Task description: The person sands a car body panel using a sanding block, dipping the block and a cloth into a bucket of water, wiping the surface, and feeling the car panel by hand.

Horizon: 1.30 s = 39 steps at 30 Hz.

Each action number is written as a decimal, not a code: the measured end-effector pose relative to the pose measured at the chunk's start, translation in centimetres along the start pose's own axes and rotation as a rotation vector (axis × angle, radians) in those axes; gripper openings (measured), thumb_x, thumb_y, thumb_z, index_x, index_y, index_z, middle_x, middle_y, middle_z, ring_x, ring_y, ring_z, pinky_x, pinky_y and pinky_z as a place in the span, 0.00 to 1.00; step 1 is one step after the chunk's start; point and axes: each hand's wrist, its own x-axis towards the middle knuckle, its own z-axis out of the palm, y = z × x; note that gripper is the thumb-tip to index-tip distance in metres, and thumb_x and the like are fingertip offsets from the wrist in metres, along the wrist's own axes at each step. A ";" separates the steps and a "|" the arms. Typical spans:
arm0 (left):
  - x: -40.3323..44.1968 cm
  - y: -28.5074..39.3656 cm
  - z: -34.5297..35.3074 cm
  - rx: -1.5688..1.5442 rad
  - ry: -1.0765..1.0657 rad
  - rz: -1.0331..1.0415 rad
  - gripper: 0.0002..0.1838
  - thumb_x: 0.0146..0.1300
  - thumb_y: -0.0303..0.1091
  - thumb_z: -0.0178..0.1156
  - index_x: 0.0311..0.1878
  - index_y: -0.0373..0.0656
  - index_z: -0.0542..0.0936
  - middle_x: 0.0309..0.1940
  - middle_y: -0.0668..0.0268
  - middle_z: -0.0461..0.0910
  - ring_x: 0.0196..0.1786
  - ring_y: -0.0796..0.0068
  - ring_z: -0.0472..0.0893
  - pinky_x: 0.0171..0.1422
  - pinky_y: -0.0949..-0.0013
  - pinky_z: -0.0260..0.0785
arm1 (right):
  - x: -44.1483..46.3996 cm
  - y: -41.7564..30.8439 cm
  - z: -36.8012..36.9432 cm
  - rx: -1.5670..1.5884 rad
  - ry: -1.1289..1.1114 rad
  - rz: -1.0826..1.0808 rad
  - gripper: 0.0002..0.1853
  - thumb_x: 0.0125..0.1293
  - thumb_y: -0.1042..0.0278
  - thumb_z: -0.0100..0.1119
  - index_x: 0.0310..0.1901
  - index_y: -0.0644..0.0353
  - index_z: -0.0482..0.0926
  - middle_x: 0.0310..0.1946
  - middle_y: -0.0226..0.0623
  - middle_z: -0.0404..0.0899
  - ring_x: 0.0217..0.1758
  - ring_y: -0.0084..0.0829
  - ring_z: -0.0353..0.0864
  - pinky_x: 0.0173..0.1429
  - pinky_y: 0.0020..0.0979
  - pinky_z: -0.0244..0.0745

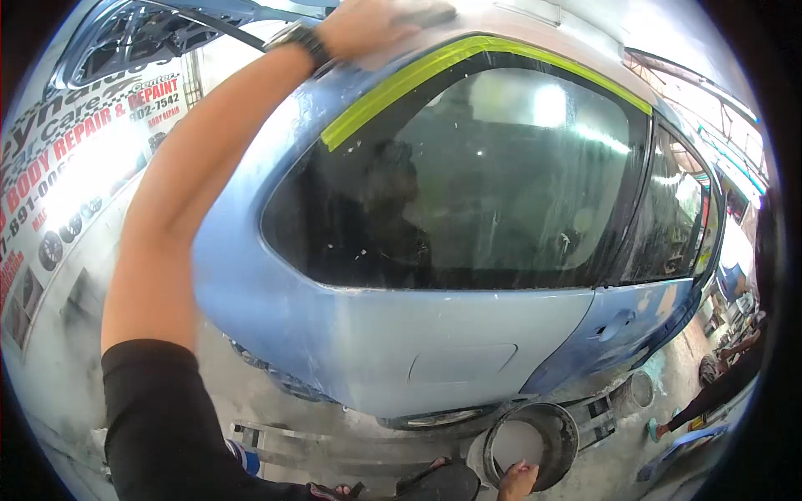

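Observation:
My left hand (368,32) reaches up to the car's roof edge, a watch on its wrist. Its fingers press on a flat grey sanding block (426,15), partly hidden and blurred. Just below, yellow-green masking tape (418,73) runs along the top of the dark side window (501,184). The car body (376,334) is dull blue and grey, with whitish smears. Low in the view, my right hand (520,480) is closed at the near side of a dark bucket (571,442) with cloudy greyish liquid in it. Whatever its fingers hold is hidden.
Planks (334,442) lie low beside the car, near my feet. A smaller grey bucket (639,391) stands farther right. Another person's leg (702,401) shows at the right edge. A printed repair-shop banner (92,150) hangs at left, beside a raised panel (142,42).

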 end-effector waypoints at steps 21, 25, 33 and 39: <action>-4.7 -2.3 1.8 0.209 0.080 0.004 0.28 0.75 0.38 0.56 0.77 0.55 0.72 0.70 0.48 0.72 0.69 0.46 0.73 0.75 0.49 0.65 | 5.5 4.5 7.4 0.064 0.480 -0.189 0.16 0.72 0.55 0.64 0.36 0.58 0.73 0.30 0.42 0.78 0.35 0.51 0.83 0.41 0.50 0.76; -0.8 -0.7 0.1 0.052 -0.078 -0.138 0.26 0.75 0.36 0.51 0.74 0.50 0.75 0.62 0.52 0.79 0.67 0.51 0.74 0.74 0.47 0.67 | 6.0 5.5 7.9 0.060 0.514 -0.197 0.17 0.70 0.54 0.65 0.35 0.59 0.73 0.31 0.41 0.80 0.36 0.51 0.83 0.42 0.51 0.76; -8.5 -2.1 1.6 0.156 0.075 -0.132 0.30 0.74 0.41 0.61 0.78 0.64 0.73 0.77 0.43 0.66 0.73 0.41 0.72 0.78 0.48 0.62 | 5.4 4.4 7.4 0.083 0.492 -0.158 0.15 0.70 0.56 0.66 0.35 0.58 0.74 0.31 0.41 0.80 0.37 0.50 0.84 0.42 0.50 0.77; -1.4 -2.3 2.7 0.118 -0.114 -0.314 0.29 0.75 0.41 0.59 0.78 0.62 0.72 0.77 0.41 0.65 0.70 0.36 0.72 0.76 0.47 0.64 | 5.5 5.4 7.7 0.077 0.514 -0.203 0.15 0.69 0.56 0.67 0.36 0.57 0.74 0.33 0.42 0.80 0.36 0.53 0.84 0.41 0.52 0.77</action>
